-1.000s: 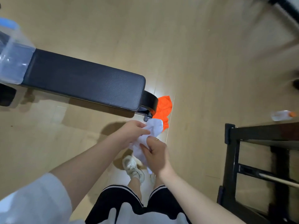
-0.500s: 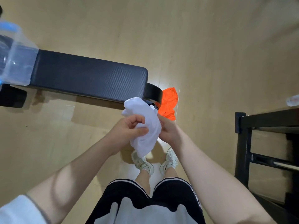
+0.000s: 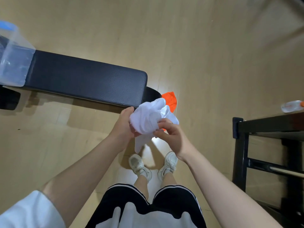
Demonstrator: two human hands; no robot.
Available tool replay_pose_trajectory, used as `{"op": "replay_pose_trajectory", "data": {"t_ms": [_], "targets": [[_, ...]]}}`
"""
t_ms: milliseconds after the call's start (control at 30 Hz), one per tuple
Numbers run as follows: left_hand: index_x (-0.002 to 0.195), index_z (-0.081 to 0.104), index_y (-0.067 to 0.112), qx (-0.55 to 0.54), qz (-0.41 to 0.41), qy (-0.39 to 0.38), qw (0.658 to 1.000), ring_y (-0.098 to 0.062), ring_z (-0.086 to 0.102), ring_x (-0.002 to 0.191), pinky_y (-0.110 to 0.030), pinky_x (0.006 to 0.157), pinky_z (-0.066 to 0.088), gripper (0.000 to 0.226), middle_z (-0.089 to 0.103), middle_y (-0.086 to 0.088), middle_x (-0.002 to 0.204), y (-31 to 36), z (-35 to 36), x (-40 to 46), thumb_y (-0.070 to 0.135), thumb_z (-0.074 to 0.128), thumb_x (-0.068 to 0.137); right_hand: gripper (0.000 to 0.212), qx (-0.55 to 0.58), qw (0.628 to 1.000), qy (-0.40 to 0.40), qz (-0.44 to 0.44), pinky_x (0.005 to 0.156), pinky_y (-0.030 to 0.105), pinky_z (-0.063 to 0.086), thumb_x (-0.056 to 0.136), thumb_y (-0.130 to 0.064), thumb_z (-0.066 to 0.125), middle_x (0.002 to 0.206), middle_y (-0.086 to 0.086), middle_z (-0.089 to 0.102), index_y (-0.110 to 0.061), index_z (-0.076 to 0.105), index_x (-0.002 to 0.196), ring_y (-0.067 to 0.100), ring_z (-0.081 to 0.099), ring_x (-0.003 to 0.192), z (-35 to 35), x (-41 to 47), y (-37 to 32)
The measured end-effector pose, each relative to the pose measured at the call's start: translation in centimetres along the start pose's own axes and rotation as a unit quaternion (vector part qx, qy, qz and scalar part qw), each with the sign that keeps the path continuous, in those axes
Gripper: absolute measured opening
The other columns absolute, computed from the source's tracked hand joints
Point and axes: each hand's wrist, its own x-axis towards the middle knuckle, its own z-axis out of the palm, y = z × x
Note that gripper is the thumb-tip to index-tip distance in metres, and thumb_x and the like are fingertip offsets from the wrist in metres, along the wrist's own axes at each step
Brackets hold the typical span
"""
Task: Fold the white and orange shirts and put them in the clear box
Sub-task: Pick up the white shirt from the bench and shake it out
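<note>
A crumpled white shirt (image 3: 148, 117) is bunched in the air above my feet. My left hand (image 3: 125, 122) grips it from the left and underneath. My right hand (image 3: 169, 134) pinches its lower right edge with the fingertips. The orange shirt (image 3: 171, 100) lies on the wooden floor just past the white one, mostly hidden behind it. The clear box (image 3: 14, 63) with a blue lid part stands on the far left end of the black bench (image 3: 85, 79).
A black metal rack (image 3: 256, 153) stands at the right, close to my right arm. A plastic bottle with an orange cap (image 3: 292, 106) lies on the floor beyond it. My two white shoes (image 3: 139, 165) are below the hands.
The white shirt came up from near the floor into both hands and has shifted right. My right hand has moved from behind the cloth to pinching its lower edge.
</note>
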Motion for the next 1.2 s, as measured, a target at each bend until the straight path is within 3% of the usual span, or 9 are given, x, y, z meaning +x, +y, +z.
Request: {"op": "replay_pose_trajectory", "data": {"t_ms": [67, 233, 367, 467, 667, 800, 900, 1033, 1200], "targets": [[0.095, 0.061, 0.015, 0.009, -0.045, -0.043, 0.998, -0.023, 0.064, 0.087, -0.039, 0.081, 0.050, 0.035, 0.068, -0.007, 0.094, 0.4, 0.5, 0.0, 0.045, 0.043, 0.091, 0.012, -0.034, 0.999, -0.002, -0.019, 0.078, 0.008, 0.041, 0.070, -0.014, 0.060, 0.112, 0.005, 0.052, -0.010, 0.065, 0.081, -0.008, 0.051, 0.084, -0.3, -0.2, 0.1], [0.089, 0.062, 0.016, 0.164, 0.026, -0.066, 0.984, -0.016, 0.061, 0.072, -0.028, 0.063, 0.051, 0.005, 0.065, -0.005, 0.084, -0.1, 0.6, 0.0, 0.012, 0.061, 0.086, 0.009, -0.024, 0.999, -0.029, -0.022, 0.083, 0.017, 0.045, 0.067, -0.010, 0.059, 0.120, 0.009, 0.058, -0.008, 0.066, 0.073, 0.008, 0.052, 0.107, -0.5, -0.5, 0.9], [0.083, 0.063, 0.016, 0.182, 0.088, -0.058, 0.978, -0.013, 0.057, 0.069, -0.024, 0.062, 0.046, 0.012, 0.063, -0.004, 0.080, -0.9, 0.4, -0.2, 0.004, 0.062, 0.084, 0.008, 0.209, 0.972, 0.077, 0.077, 0.076, 0.026, 0.048, 0.077, -0.021, 0.061, 0.090, 0.005, 0.067, -0.017, 0.055, 0.080, 0.016, 0.064, 0.080, -1.1, 0.3, 0.1], [0.081, 0.061, 0.020, 0.170, 0.119, -0.063, 0.976, -0.013, 0.056, 0.071, -0.024, 0.065, 0.046, 0.020, 0.062, -0.005, 0.082, -1.3, 0.5, -0.4, 0.001, 0.062, 0.083, 0.023, 0.229, 0.950, 0.089, 0.193, 0.069, 0.026, 0.045, 0.092, -0.036, 0.052, 0.080, 0.002, 0.062, -0.014, 0.055, 0.097, 0.013, 0.060, 0.064, -1.6, 1.9, 0.3], [0.076, 0.060, 0.022, 0.184, 0.145, -0.099, 0.967, -0.004, 0.052, 0.062, -0.013, 0.057, 0.044, 0.025, 0.055, 0.002, 0.072, -1.1, 0.1, -0.8, -0.003, 0.063, 0.081, 0.025, 0.204, 0.926, 0.074, 0.309, 0.041, 0.015, 0.029, 0.089, -0.018, 0.055, 0.038, -0.008, 0.046, -0.016, 0.050, 0.065, 0.004, 0.039, 0.034, -0.6, 3.9, -0.3], [0.077, 0.059, 0.017, 0.211, 0.149, -0.098, 0.961, -0.009, 0.051, 0.068, -0.019, 0.063, 0.045, 0.018, 0.056, -0.001, 0.076, -1.3, -0.9, -1.0, 0.000, 0.065, 0.080, 0.024, 0.251, 0.932, 0.077, 0.250, 0.040, 0.014, 0.034, 0.091, -0.010, 0.045, 0.042, -0.007, 0.049, -0.014, 0.053, 0.069, 0.005, 0.044, 0.038, -0.4, 4.0, -1.3], [0.077, 0.057, 0.013, 0.221, 0.101, -0.065, 0.968, -0.006, 0.052, 0.063, -0.018, 0.062, 0.045, 0.012, 0.056, 0.000, 0.072, -2.0, -2.2, -0.6, 0.005, 0.062, 0.083, 0.023, 0.244, 0.956, 0.091, 0.137, 0.054, 0.018, 0.040, 0.086, -0.004, 0.041, 0.058, -0.007, 0.060, -0.014, 0.059, 0.077, 0.007, 0.053, 0.056, -1.0, 3.6, -1.8], [0.092, 0.058, 0.011, 0.390, 0.015, 0.012, 0.921, -0.018, 0.053, 0.081, -0.031, 0.072, 0.042, 0.012, 0.058, -0.004, 0.088, -3.0, -3.7, 0.7, 0.021, 0.056, 0.087, 0.017, 0.249, 0.963, 0.092, 0.052, 0.065, 0.019, 0.042, 0.065, -0.003, 0.045, 0.066, -0.004, 0.061, -0.009, 0.056, 0.078, 0.006, 0.055, 0.061, -2.0, 2.8, -1.9], [0.112, 0.054, 0.016, 0.297, 0.111, 0.001, 0.949, -0.017, 0.056, 0.097, -0.029, 0.080, 0.046, 0.028, 0.059, -0.003, 0.110, 0.0, -1.0, 0.4, 0.034, 0.042, 0.095, 0.032, 0.194, 0.979, 0.038, 0.044, 0.058, 0.029, 0.037, 0.053, -0.002, 0.036, 0.063, 0.007, 0.055, -0.014, 0.065, 0.061, 0.021, 0.048, 0.065, -1.3, 1.1, -1.4]]}}
